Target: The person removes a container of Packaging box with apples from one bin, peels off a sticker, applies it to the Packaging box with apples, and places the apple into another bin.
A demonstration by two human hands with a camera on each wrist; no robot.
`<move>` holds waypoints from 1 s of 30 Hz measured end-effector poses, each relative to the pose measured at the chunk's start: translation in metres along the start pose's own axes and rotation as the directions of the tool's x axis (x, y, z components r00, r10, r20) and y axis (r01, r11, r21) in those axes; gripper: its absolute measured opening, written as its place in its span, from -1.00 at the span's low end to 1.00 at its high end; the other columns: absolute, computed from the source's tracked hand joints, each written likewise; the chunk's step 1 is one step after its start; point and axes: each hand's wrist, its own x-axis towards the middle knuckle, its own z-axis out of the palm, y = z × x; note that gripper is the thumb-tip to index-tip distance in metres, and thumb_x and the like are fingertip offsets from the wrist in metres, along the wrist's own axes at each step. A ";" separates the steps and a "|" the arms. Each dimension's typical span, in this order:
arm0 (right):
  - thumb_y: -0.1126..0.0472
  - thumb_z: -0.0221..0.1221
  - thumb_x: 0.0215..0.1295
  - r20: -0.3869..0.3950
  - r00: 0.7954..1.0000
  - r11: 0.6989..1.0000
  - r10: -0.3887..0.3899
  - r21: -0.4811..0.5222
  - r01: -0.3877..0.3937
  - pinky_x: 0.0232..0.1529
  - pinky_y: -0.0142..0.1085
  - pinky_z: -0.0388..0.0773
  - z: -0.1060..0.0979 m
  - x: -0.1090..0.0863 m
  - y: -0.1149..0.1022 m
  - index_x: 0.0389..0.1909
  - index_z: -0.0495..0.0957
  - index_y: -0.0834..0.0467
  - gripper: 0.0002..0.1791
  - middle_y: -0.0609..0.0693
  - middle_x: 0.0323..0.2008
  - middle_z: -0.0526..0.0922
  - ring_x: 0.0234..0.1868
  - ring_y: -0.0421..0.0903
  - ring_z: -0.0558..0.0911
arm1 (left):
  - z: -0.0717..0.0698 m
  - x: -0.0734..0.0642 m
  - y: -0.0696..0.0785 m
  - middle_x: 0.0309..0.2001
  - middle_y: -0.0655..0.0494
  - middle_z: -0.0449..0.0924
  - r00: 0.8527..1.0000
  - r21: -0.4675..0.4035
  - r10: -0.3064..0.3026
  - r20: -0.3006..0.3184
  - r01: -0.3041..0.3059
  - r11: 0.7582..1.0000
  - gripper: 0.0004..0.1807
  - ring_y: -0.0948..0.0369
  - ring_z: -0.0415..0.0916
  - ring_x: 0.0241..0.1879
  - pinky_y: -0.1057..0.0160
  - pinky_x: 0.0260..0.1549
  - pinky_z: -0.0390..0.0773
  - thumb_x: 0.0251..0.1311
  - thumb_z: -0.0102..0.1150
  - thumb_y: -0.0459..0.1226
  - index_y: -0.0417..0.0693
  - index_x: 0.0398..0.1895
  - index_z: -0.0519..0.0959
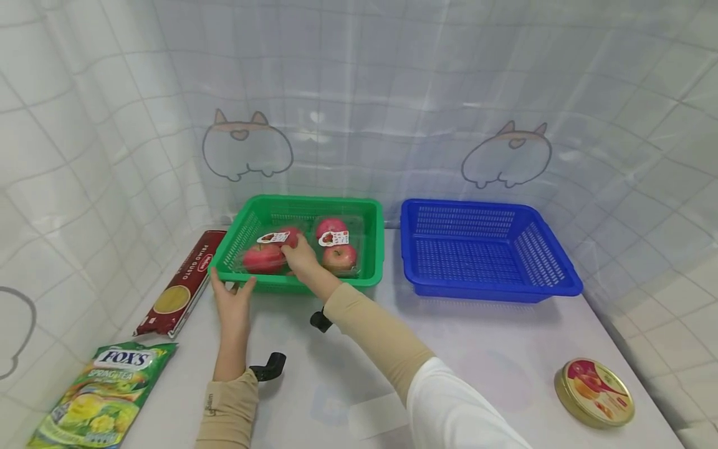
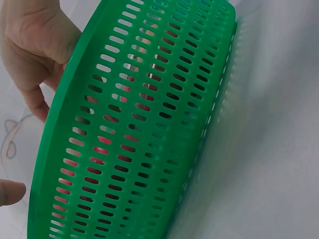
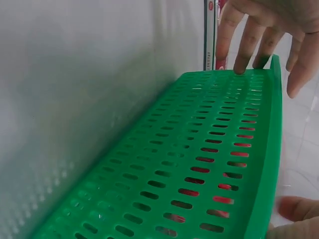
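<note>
Inside the green basket (image 1: pixel 376 255) lie two clear plastic packs of red apples with white labels. My right hand (image 1: pixel 305 259) reaches over the front rim and grips the left apple pack (image 1: pixel 263 257) by its right side. The right apple pack (image 1: pixel 339 255) lies beside it, partly behind my wrist. At the basket's front left corner is my left hand (image 1: pixel 232 305), fingers spread and extended, fingertips right at the rim. In the right wrist view, the left hand's fingers (image 3: pixel 245 50) reach down to the basket's end. The basket wall hides part of the right hand in the left wrist view.
A blue basket (image 1: pixel 465 290) stands to the right of the green one. At the left lie a red pasta packet (image 1: pixel 182 284) and a green Fox's candy bag (image 1: pixel 103 396). A round gold-rimmed tin (image 1: pixel 596 393) sits at the front right. Tile-patterned curtains enclose the table.
</note>
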 end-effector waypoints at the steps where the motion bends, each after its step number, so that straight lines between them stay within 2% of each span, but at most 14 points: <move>1: 0.27 -0.08 0.39 -0.015 1.000 1.000 -0.006 -0.002 0.006 -0.21 -0.10 0.58 0.000 0.000 0.001 0.39 0.09 0.10 -0.44 0.15 0.30 0.26 0.13 0.07 0.44 | 0.000 0.000 0.000 0.47 0.06 -0.42 1.000 -0.005 0.002 0.001 -0.002 1.000 -0.04 -0.08 -0.15 0.39 0.03 0.28 0.09 0.22 0.06 -0.31 0.16 0.46 -0.40; 6: 0.44 -0.11 0.33 -0.054 0.997 0.998 -0.060 -0.015 0.059 -0.19 -0.09 0.55 -0.002 0.002 0.005 0.31 0.23 0.17 -0.48 0.18 0.15 0.43 0.07 0.09 0.46 | 0.001 -0.001 -0.001 0.46 0.06 -0.41 1.000 -0.028 -0.001 0.010 0.001 1.000 -0.03 -0.05 -0.14 0.39 0.02 0.28 0.09 0.21 0.07 -0.31 0.19 0.46 -0.39; 8: 0.48 -0.11 0.30 -0.038 0.997 0.996 -0.069 -0.053 0.067 -0.27 -0.16 0.51 -0.002 0.003 0.006 0.31 0.24 0.15 -0.45 0.15 0.15 0.44 -0.05 0.06 0.49 | 0.000 -0.001 -0.001 0.46 0.07 -0.42 1.000 -0.030 -0.002 0.013 0.003 1.000 -0.04 -0.04 -0.15 0.40 0.02 0.28 0.09 0.21 0.07 -0.31 0.19 0.46 -0.38; 9: 0.49 -0.11 0.29 -0.023 0.998 0.995 -0.066 -0.078 0.064 -0.29 -0.21 0.47 -0.003 0.003 0.006 0.33 0.23 0.13 -0.43 0.13 0.18 0.42 -0.03 0.02 0.48 | 0.000 -0.001 -0.001 0.46 0.08 -0.42 1.000 -0.029 -0.005 0.014 0.006 1.000 -0.04 -0.04 -0.15 0.40 0.02 0.28 0.08 0.21 0.07 -0.30 0.20 0.46 -0.38; 12: 0.48 -0.15 0.30 0.027 0.999 0.987 -0.025 -0.159 0.029 -0.49 -0.32 0.27 -0.003 0.004 0.006 0.38 0.14 0.09 -0.38 0.06 0.30 0.29 -0.33 -0.13 0.43 | 0.000 -0.001 -0.001 0.47 0.09 -0.44 1.000 -0.021 -0.008 0.014 0.008 1.000 -0.04 -0.04 -0.17 0.40 0.02 0.29 0.06 0.22 0.07 -0.28 0.20 0.46 -0.37; 14: 0.49 -0.19 0.30 0.061 0.998 0.983 0.011 -0.185 0.001 -0.57 -0.34 0.15 -0.003 0.004 0.006 0.42 0.03 0.08 -0.34 0.04 0.36 0.19 -0.55 -0.17 0.27 | 0.000 -0.001 -0.001 0.47 0.09 -0.45 1.000 -0.012 -0.009 0.013 0.010 1.000 -0.05 -0.05 -0.18 0.40 0.02 0.29 0.06 0.22 0.07 -0.27 0.20 0.46 -0.37; 15: 0.48 -0.19 0.30 0.073 0.997 0.979 0.018 -0.202 -0.003 -0.60 -0.36 0.14 -0.003 0.005 0.006 0.42 0.02 0.08 -0.33 0.04 0.37 0.18 -0.61 -0.22 0.24 | 0.000 -0.001 -0.002 0.47 0.10 -0.45 1.000 -0.010 -0.011 0.012 0.011 1.000 -0.05 -0.05 -0.19 0.40 0.02 0.29 0.05 0.22 0.07 -0.27 0.20 0.46 -0.37; 16: 0.48 -0.19 0.30 0.082 0.996 0.979 0.025 -0.202 -0.008 -0.64 -0.36 0.10 -0.003 0.006 0.006 0.43 0.01 0.08 -0.33 0.04 0.36 0.18 -0.68 -0.19 0.10 | -0.001 -0.001 -0.001 0.47 0.09 -0.45 1.000 -0.010 -0.009 0.011 0.010 1.000 -0.05 -0.05 -0.19 0.40 0.02 0.29 0.05 0.22 0.07 -0.27 0.20 0.46 -0.37; 18: 0.49 -0.18 0.29 0.089 0.996 0.982 0.023 -0.188 -0.006 -0.66 -0.38 0.12 -0.003 0.006 0.006 0.43 0.01 0.09 -0.32 0.05 0.36 0.19 -0.76 -0.21 0.05 | -0.001 -0.001 -0.001 0.47 0.09 -0.45 1.000 -0.007 -0.007 0.010 0.007 1.000 -0.05 -0.05 -0.19 0.40 0.01 0.29 0.05 0.22 0.07 -0.27 0.19 0.46 -0.37; 30: 0.45 -0.08 0.27 0.085 0.996 0.993 0.027 -0.118 -0.017 -0.65 -0.38 0.11 -0.006 0.002 0.003 0.41 0.06 0.08 -0.32 0.09 0.30 0.29 -0.79 -0.24 0.03 | -0.003 0.001 -0.002 0.46 0.06 -0.45 1.000 -0.011 -0.004 0.027 0.004 1.000 -0.04 -0.06 -0.17 0.40 0.01 0.29 0.05 0.21 0.07 -0.33 0.19 0.46 -0.37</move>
